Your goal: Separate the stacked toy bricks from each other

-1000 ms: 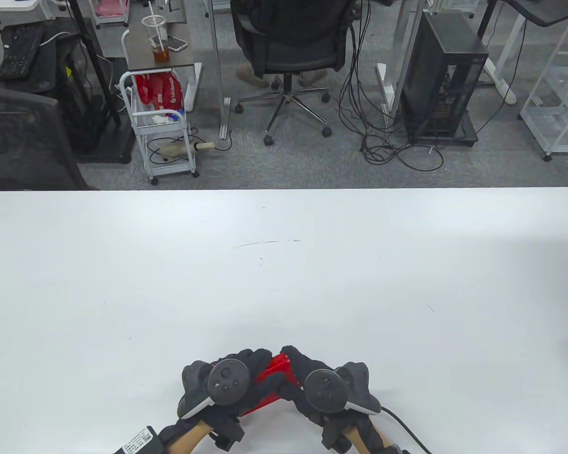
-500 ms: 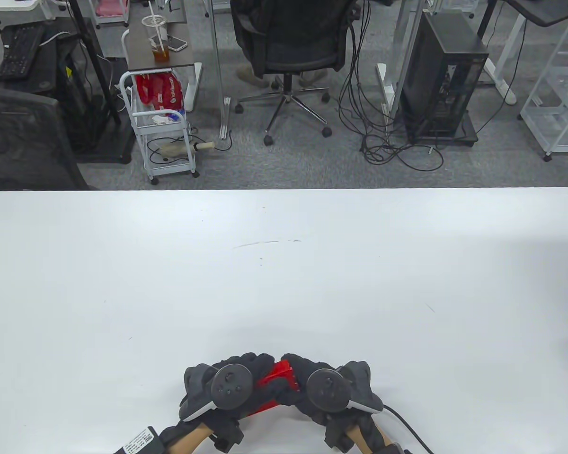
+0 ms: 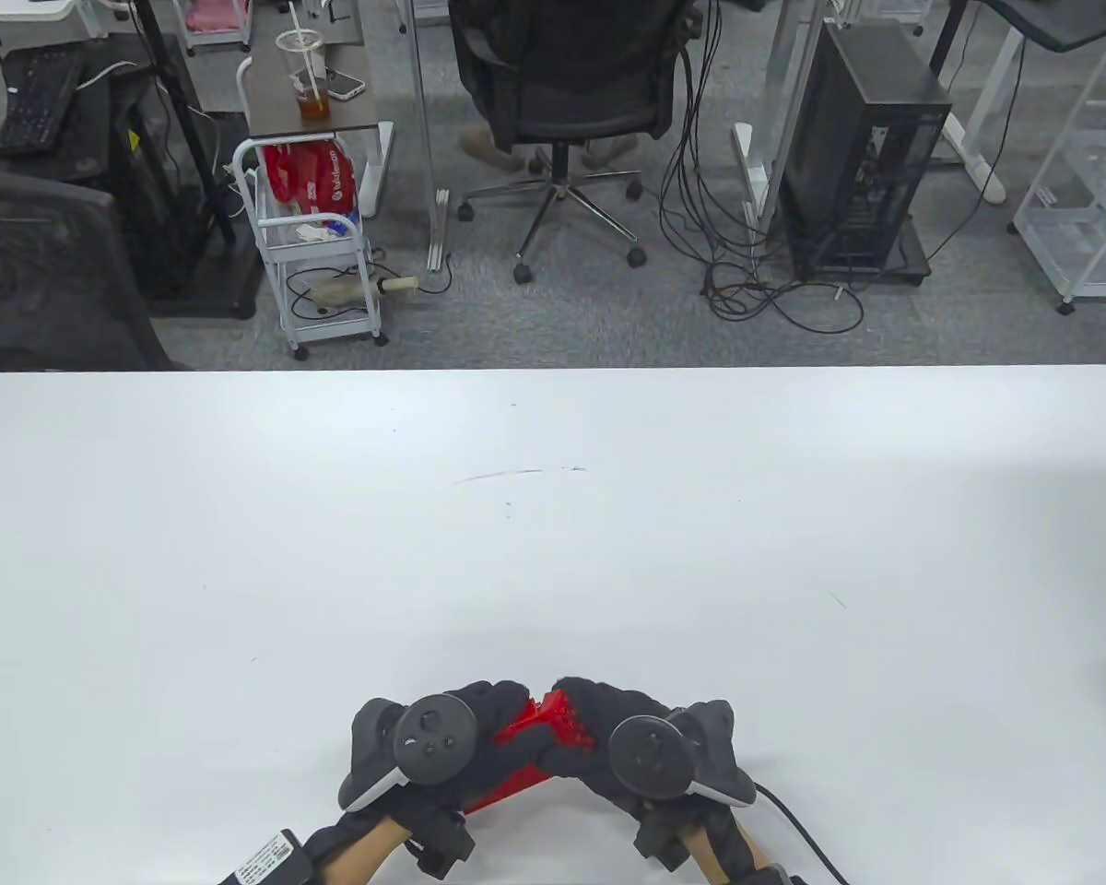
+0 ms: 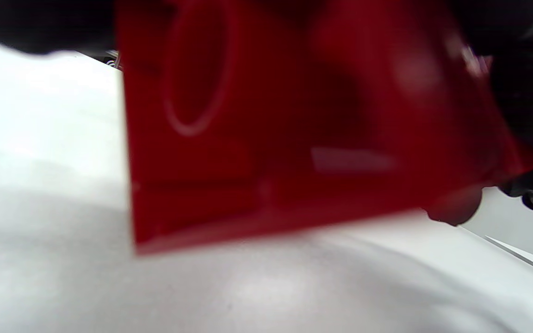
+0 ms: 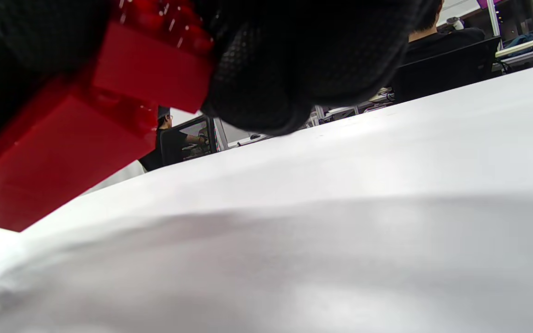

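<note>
Two red bricks [image 3: 539, 724] between both gripping hands [image 3: 507, 737]

Both hands [image 3: 479, 747] [image 3: 608, 737] curled, knuckles together.

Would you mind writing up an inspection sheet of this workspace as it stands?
Surface: white table, faint marks near its middle.
Job's things: red toy bricks held above the near edge; upper brick tilting off lower brick.
Clutter: nothing seen on the table.
Grippers: left hand and right hand each grip the bricks.
Cables: black lead trailing from the right wrist; floor cables.
Surroundings: office chair, computer tower, white cart, iced drink.
</note>
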`<act>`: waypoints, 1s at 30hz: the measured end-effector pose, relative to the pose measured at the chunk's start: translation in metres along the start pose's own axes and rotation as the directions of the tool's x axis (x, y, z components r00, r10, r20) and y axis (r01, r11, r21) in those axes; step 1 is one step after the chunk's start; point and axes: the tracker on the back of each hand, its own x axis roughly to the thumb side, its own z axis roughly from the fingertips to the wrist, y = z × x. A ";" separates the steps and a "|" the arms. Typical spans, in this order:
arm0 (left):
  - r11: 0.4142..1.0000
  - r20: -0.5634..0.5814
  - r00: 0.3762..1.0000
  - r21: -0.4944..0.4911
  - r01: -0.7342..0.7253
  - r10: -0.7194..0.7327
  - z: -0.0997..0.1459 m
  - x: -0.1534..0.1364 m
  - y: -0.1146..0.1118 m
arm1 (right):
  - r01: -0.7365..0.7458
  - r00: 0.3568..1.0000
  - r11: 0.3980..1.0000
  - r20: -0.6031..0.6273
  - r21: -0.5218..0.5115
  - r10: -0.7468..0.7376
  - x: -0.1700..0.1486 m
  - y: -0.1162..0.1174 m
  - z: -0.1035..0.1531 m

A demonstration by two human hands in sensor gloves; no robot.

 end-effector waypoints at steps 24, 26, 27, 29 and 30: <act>0.997 -0.061 0.997 -0.064 0.041 -0.045 -0.005 -0.014 -0.004 | -0.308 0.900 0.951 -0.313 0.035 0.303 -0.080 -0.028 0.003; 0.997 -0.059 0.997 -0.065 0.042 -0.046 -0.005 -0.014 -0.004 | -0.317 0.888 0.947 -0.337 0.045 0.313 -0.087 -0.030 0.003; 0.997 -0.058 0.997 -0.066 0.043 -0.047 -0.005 -0.014 -0.004 | -0.325 0.878 0.944 -0.354 0.055 0.323 -0.092 -0.031 0.003; 0.997 -0.056 0.997 -0.066 0.042 -0.046 -0.005 -0.014 -0.004 | -0.334 0.867 0.940 -0.371 0.063 0.333 -0.098 -0.032 0.003; 0.997 -0.055 0.997 -0.067 0.042 -0.046 -0.005 -0.014 -0.004 | -0.337 0.862 0.939 -0.380 0.068 0.336 -0.101 -0.032 0.003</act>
